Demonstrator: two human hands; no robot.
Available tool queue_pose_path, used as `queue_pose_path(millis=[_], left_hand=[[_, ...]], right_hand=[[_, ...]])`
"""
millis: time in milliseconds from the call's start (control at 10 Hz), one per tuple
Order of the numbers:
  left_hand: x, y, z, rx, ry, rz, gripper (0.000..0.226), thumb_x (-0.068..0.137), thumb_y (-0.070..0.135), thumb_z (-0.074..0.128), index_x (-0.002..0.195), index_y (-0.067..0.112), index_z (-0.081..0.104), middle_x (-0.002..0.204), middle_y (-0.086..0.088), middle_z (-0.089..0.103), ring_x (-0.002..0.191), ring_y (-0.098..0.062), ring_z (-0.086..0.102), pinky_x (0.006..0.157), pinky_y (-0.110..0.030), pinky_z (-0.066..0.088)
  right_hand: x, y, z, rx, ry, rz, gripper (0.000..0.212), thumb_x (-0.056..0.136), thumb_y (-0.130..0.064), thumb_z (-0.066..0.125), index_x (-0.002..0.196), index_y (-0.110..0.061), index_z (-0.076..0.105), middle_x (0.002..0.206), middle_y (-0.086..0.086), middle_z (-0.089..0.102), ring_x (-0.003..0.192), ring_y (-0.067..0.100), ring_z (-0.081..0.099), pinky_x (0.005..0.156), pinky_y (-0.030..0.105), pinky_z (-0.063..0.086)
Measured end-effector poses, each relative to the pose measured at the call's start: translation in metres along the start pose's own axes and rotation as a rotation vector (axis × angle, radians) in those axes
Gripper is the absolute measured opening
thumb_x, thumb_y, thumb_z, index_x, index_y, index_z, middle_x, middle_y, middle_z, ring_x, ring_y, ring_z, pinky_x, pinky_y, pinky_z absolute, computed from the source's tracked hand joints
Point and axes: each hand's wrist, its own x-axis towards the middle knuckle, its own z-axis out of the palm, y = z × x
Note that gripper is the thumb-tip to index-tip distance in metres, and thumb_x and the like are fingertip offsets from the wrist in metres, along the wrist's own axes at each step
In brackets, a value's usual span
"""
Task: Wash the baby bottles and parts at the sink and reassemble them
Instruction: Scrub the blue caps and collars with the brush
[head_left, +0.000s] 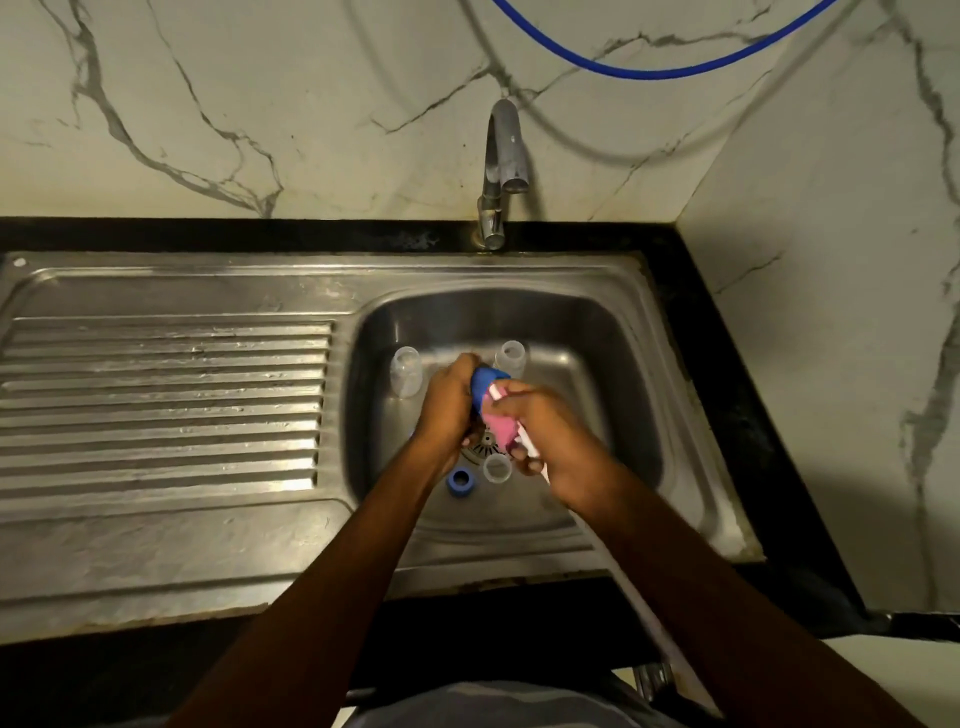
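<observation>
Left hand (448, 400) round a blue bottle part (488, 382), right hand (553, 441) round a pink brush (500, 427), over the sink (613, 332)

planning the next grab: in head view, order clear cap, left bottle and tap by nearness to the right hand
1. clear cap, right beside the right hand, front of the basin
2. left bottle, basin's far left
3. tap, behind the basin

Materials and finishes, sink area.
Sink (519, 270) and ribbed drainboard (161, 405), frame left: stainless steel, dull sheen. Tap (501, 171): polished metal. Counter (717, 364): black, matt. Wall (260, 78): smooth, marble-veined. Bottles (405, 371): clear plastic. Cap (485, 382) and ring (459, 482), frame centre: blue plastic. Brush (501, 428): pink sponge head.
</observation>
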Motion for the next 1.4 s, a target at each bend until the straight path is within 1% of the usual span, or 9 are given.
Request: queue_pose_path(millis=[100, 400, 600, 800, 900, 1000, 1200, 1300, 1400], left_hand=[[0.001, -0.004, -0.003, -0.148, -0.045, 0.026, 0.045, 0.103, 0.041, 0.037, 0.087, 0.008, 0.063, 0.059, -0.006, 0.062, 0.046, -0.014, 0.058, 0.039, -0.017, 0.042], [0.013, 0.027, -0.012, 0.344, -0.152, -0.058, 0.043, 0.1, 0.049, 0.044, 0.075, 0.015, 0.053, 0.047, 0.001, 0.048, 0.036, -0.009, 0.037, 0.035, -0.015, 0.026], [0.012, -0.006, 0.002, 0.145, 0.011, 0.154, 0.031, 0.101, 0.025, 0.038, 0.09, 0.006, 0.06, 0.074, -0.012, 0.058, 0.064, -0.022, 0.053, 0.047, -0.024, 0.042], [0.01, 0.004, 0.006, 0.159, -0.046, 0.222, 0.031, 0.103, 0.015, 0.036, 0.094, -0.004, 0.058, 0.057, -0.003, 0.054, 0.044, -0.008, 0.046, 0.04, -0.016, 0.034], [0.009, -0.009, 0.004, 0.12, -0.013, 0.228, 0.038, 0.104, 0.022, 0.034, 0.1, -0.01, 0.053, 0.073, -0.016, 0.056, 0.058, -0.024, 0.046, 0.045, -0.023, 0.036], [0.007, -0.013, -0.001, 0.076, -0.058, 0.086, 0.046, 0.104, 0.039, 0.033, 0.105, -0.003, 0.052, 0.075, -0.018, 0.055, 0.058, -0.026, 0.046, 0.048, -0.025, 0.036], [0.009, 0.007, -0.022, -0.015, -0.177, -0.221, 0.037, 0.1, 0.034, 0.036, 0.095, 0.005, 0.059, 0.077, -0.013, 0.059, 0.046, -0.014, 0.05, 0.042, -0.023, 0.04], [0.007, 0.007, -0.01, -0.057, -0.115, -0.192, 0.044, 0.099, 0.047, 0.051, 0.08, 0.009, 0.063, 0.069, -0.009, 0.065, 0.055, -0.017, 0.06, 0.051, -0.026, 0.049], [0.003, -0.004, 0.0, -0.086, -0.035, -0.11, 0.036, 0.101, 0.039, 0.047, 0.079, 0.013, 0.059, 0.065, -0.005, 0.063, 0.059, -0.016, 0.06, 0.06, -0.028, 0.048]], right_hand=[[0.005, -0.008, -0.007, 0.287, -0.12, 0.151, 0.025, 0.089, -0.018, 0.06, 0.113, -0.012, 0.062, 0.079, 0.019, 0.053, 0.036, 0.01, 0.039, 0.033, 0.015, 0.025], [0.021, 0.026, -0.022, -1.253, 0.152, -0.782, 0.043, 0.08, -0.01, 0.061, 0.117, -0.032, 0.062, 0.112, -0.01, 0.067, 0.09, 0.016, 0.063, 0.069, 0.036, 0.054], [0.007, 0.0, -0.009, 0.502, -0.137, 0.242, 0.01, 0.091, -0.013, 0.058, 0.1, -0.009, 0.06, 0.061, 0.007, 0.052, 0.033, 0.008, 0.04, 0.03, 0.014, 0.025], [0.008, 0.022, -0.013, -0.888, 0.199, -0.556, 0.024, 0.09, -0.01, 0.054, 0.108, -0.021, 0.065, 0.089, -0.007, 0.063, 0.071, 0.011, 0.057, 0.06, 0.02, 0.044], [0.005, -0.003, -0.018, 0.184, -0.094, 0.034, 0.013, 0.091, -0.011, 0.055, 0.102, -0.012, 0.063, 0.069, 0.005, 0.058, 0.043, 0.01, 0.043, 0.034, 0.016, 0.029], [0.01, -0.003, -0.021, 0.293, -0.177, 0.138, 0.017, 0.09, -0.013, 0.057, 0.107, -0.013, 0.062, 0.07, 0.011, 0.058, 0.038, 0.011, 0.04, 0.033, 0.015, 0.028], [0.015, 0.026, -0.034, -1.215, 0.135, -0.741, 0.044, 0.08, -0.01, 0.058, 0.117, -0.034, 0.062, 0.116, -0.013, 0.065, 0.092, 0.017, 0.061, 0.073, 0.032, 0.049], [0.01, 0.035, -0.016, -1.062, 0.098, -0.711, 0.034, 0.082, -0.007, 0.057, 0.113, -0.02, 0.064, 0.099, -0.004, 0.066, 0.075, 0.012, 0.059, 0.064, 0.03, 0.044], [0.005, 0.013, 0.0, 0.151, -0.049, 0.027, 0.011, 0.09, -0.008, 0.058, 0.099, -0.009, 0.064, 0.072, 0.009, 0.056, 0.041, 0.007, 0.043, 0.04, 0.019, 0.031]])
